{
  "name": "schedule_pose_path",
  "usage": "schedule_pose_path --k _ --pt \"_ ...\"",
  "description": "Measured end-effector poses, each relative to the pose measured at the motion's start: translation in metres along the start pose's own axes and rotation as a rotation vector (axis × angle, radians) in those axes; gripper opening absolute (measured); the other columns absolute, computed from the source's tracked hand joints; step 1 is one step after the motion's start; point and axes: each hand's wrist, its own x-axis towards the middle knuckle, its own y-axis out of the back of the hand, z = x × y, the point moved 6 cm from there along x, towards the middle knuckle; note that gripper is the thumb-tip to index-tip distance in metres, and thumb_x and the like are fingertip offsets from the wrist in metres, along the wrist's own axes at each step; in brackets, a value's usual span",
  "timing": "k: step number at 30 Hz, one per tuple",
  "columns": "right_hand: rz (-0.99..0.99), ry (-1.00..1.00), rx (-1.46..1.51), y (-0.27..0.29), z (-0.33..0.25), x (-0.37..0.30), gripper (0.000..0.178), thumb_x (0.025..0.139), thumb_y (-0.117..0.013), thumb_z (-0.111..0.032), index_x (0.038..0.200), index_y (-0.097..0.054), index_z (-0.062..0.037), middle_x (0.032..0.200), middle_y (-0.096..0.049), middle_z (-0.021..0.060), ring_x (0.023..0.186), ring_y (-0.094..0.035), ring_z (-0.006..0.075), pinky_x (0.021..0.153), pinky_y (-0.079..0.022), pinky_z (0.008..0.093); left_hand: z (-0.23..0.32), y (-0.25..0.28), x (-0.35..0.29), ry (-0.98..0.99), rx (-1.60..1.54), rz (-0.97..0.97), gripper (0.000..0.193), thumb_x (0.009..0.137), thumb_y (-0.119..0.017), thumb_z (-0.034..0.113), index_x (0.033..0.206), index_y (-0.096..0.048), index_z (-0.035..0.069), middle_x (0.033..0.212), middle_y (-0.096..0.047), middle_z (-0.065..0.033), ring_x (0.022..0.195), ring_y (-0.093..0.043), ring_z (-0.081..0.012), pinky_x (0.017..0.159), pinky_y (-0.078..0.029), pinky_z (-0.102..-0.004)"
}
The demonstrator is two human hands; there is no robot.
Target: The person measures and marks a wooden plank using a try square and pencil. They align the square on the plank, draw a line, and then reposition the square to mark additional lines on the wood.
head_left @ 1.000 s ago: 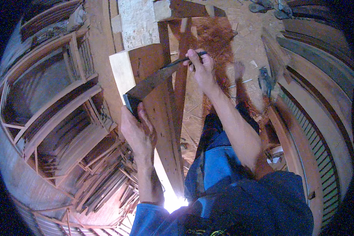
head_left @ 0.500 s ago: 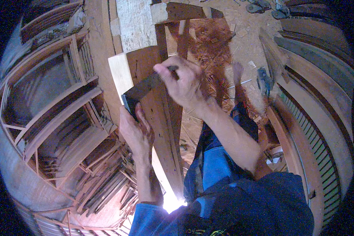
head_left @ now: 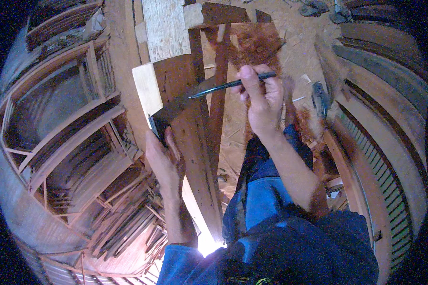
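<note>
A brown wooden beam (head_left: 192,142) with a pale left edge runs lengthwise in front of me. Across its face lies the dark blade of a try square (head_left: 177,107), its stock set against the pale edge. My left hand (head_left: 165,154) is closed around the stock and presses it to the beam. Over the beam's right side, my right hand (head_left: 261,97) grips a slim dark pencil (head_left: 223,87). The pencil's pointed tip is directed left, close over the blade; whether it touches cannot be made out.
A pale, worn board (head_left: 166,33) lies at the beam's far end, beside a wooden crosspiece (head_left: 223,15). Reddish shavings (head_left: 257,42) cover the floor. At right rests a dark power tool (head_left: 320,99). Stacked timber (head_left: 133,228) and wooden frames (head_left: 57,142) fill the left.
My right hand has moved right, off the far end of the square's blade, and turned, so the pencil now shows plainly. The left hand and the square have stayed nearly in place.
</note>
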Motion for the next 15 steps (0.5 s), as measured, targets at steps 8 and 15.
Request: schedule_pose_path --k 8,15 --pt "-0.022 -0.083 0.023 0.015 0.016 -0.004 0.029 0.098 -0.068 -0.039 0.095 -0.066 -0.0097 0.083 -0.069 -0.002 0.07 -0.064 0.005 0.055 -0.043 0.02 -0.003 0.001 -0.005 0.062 0.023 -0.08 0.02 0.101 -0.055 0.01 0.119 -0.058 0.0 0.103 -0.068 -0.0223 0.093 -0.065 -0.0407 0.084 -0.051 -0.045" --pt "-0.013 -0.017 -0.019 0.012 0.008 0.0 0.03 0.104 -0.061 -0.032 0.092 -0.066 -0.0052 0.071 -0.065 0.0019 0.059 -0.054 0.0049 0.053 -0.041 0.0198 0.0 0.0 -0.001 0.063 0.038 -0.052 0.017 0.101 -0.056 0.01 0.115 -0.059 0.0 0.1 -0.068 -0.0228 0.09 -0.066 -0.0388 0.082 -0.052 -0.0439"
